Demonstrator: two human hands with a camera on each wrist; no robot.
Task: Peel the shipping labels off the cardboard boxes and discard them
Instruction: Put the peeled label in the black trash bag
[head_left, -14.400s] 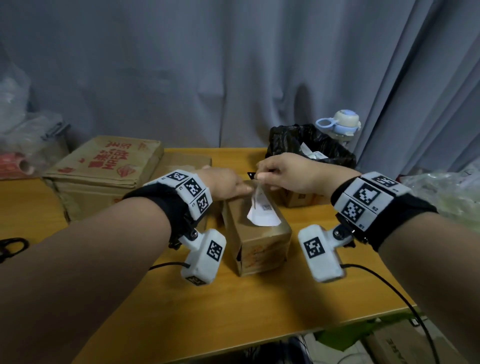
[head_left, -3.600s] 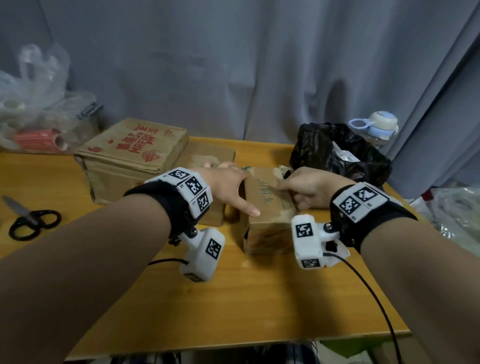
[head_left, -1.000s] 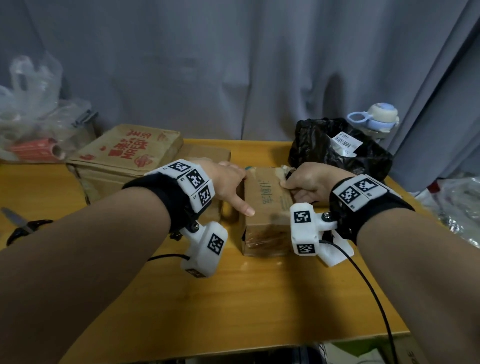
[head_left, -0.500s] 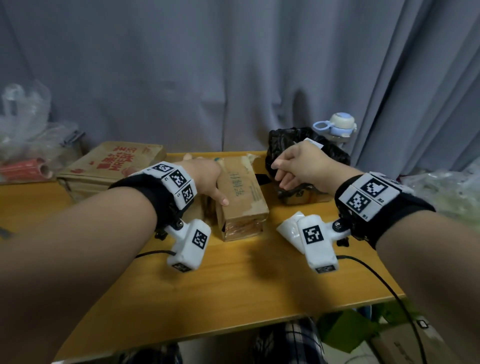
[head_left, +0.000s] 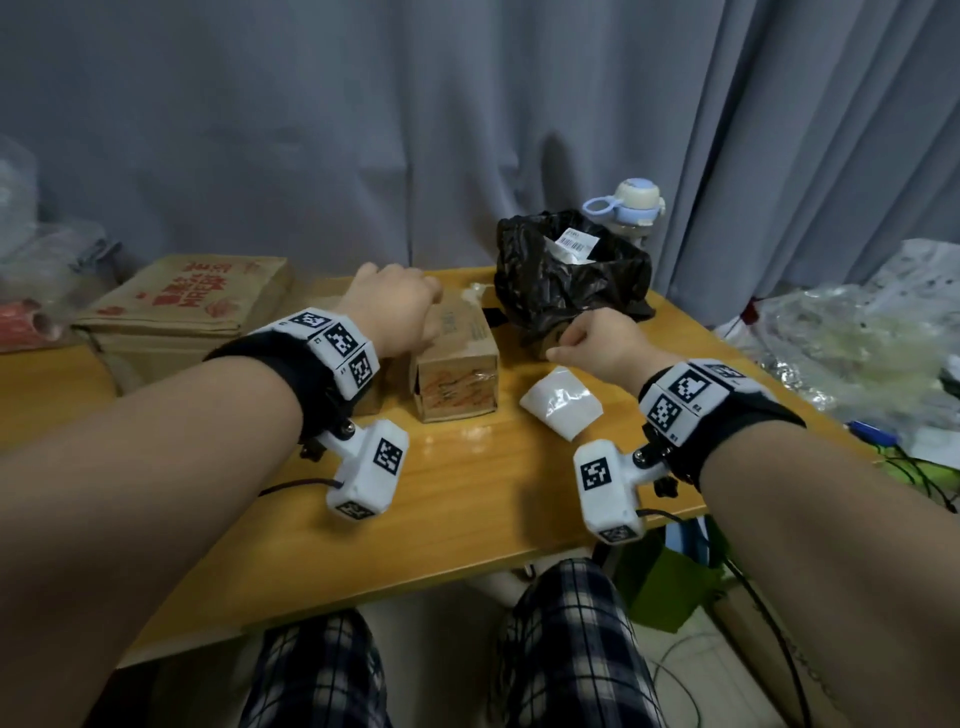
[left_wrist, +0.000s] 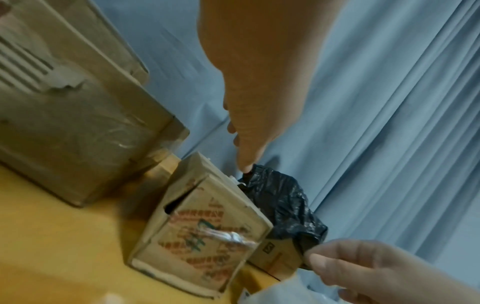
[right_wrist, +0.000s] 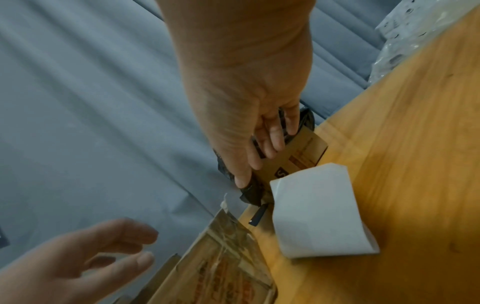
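Note:
A small brown cardboard box (head_left: 457, 374) stands mid-table, with no label showing on its top. My left hand (head_left: 402, 306) hovers at its far top edge with relaxed fingers that hold nothing, as the right wrist view also shows (right_wrist: 85, 259). My right hand (head_left: 597, 340) is low at the foot of the black bag (head_left: 561, 291). Its straight fingers (right_wrist: 270, 139) touch the bag and the little carton (right_wrist: 298, 156) inside it. A peeled white barcode label (head_left: 576, 241) lies in the bag's mouth.
A white plastic packet (head_left: 561, 410) lies on the table just in front of my right hand. A large printed box (head_left: 182, 301) sits at the back left. A pale bottle (head_left: 628, 208) stands behind the bag. Clear plastic clutter (head_left: 857, 353) lies past the table's right edge.
My right hand has dropped from the bag's mouth down to its base and holds nothing. My left hand has stayed at the small box. The view has tilted down.

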